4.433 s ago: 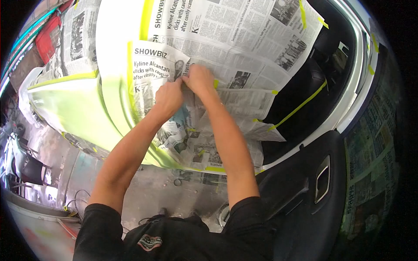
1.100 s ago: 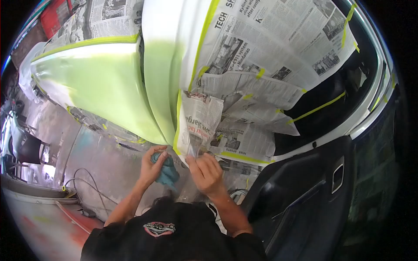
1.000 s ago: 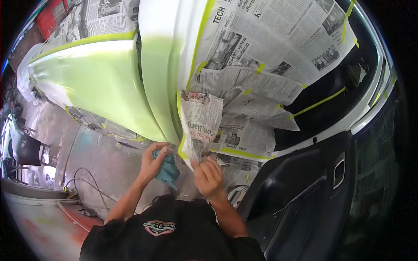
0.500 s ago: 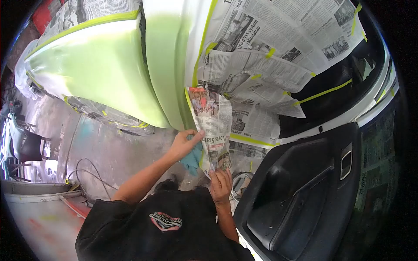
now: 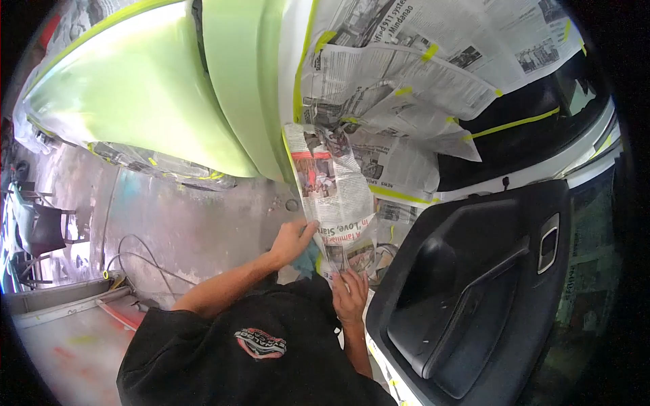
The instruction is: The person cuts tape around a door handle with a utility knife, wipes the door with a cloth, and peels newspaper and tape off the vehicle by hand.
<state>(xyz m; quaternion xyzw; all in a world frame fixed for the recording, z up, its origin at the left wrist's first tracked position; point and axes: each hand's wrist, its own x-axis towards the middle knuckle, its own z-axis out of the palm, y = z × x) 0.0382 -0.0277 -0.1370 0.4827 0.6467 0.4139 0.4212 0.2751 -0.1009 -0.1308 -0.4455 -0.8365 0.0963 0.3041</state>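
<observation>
You are holding a hanging newspaper strip (image 5: pixel 334 193) at its lower half. Your left hand (image 5: pixel 292 238) is closing round a blue cloth (image 5: pixel 310 257) while its thumb is touching the strip's left edge. Your right hand (image 5: pixel 350 294) is laying nearly straight fingers on the bottom end, just below your left; I cannot tell whether its thumb is pinching behind the paper. The strip is hanging from the yellow tape (image 5: pixel 296 95) above your hands, beside the green panel (image 5: pixel 135 95), with the black door (image 5: pixel 474 291) to the right of your right hand. To do this well, I judge you should be pulling the paper taut downward, smoothing out wrinkles, and keeping its edge straight along the tape.
</observation>
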